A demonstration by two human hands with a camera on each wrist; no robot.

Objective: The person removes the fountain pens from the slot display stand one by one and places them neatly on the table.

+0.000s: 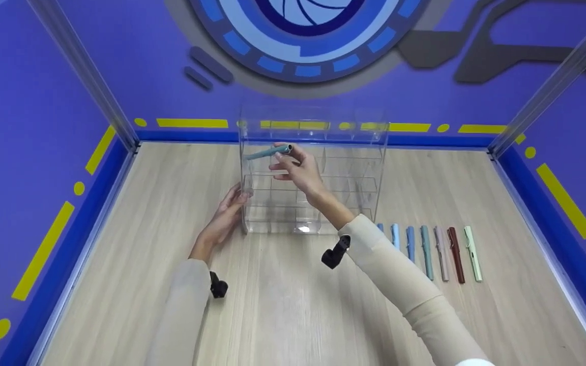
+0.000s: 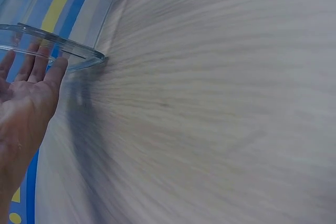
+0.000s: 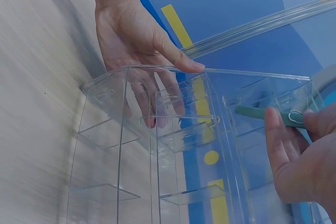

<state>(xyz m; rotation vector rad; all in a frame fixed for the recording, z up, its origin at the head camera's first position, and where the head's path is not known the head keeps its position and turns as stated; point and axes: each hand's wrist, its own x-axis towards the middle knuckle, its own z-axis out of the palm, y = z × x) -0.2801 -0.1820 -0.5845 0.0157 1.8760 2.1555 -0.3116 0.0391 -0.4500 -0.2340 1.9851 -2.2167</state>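
Between the thumb and fingers of my right hand (image 1: pixel 300 172) a teal pen (image 1: pixel 268 152) is pinched, lying nearly level, at the upper left part of a clear acrylic rack (image 1: pixel 307 227). In the right wrist view the pen (image 3: pixel 251 112) points toward a compartment of the rack, and its metal clip shows near the fingertips. My left hand (image 1: pixel 225 216) rests against the rack's left side. Its fingers are fairly straight along the outer wall in the left wrist view, and the thumb touches the front edge in the right wrist view.
Right of the rack, several pens lie side by side on the wooden table (image 1: pixel 272 315), among them a dark red pen (image 1: pixel 456 256) and a pale green pen (image 1: pixel 473 254). My right sleeve covers part of the row. A blue patterned wall (image 1: pixel 160 96) stands behind the rack.
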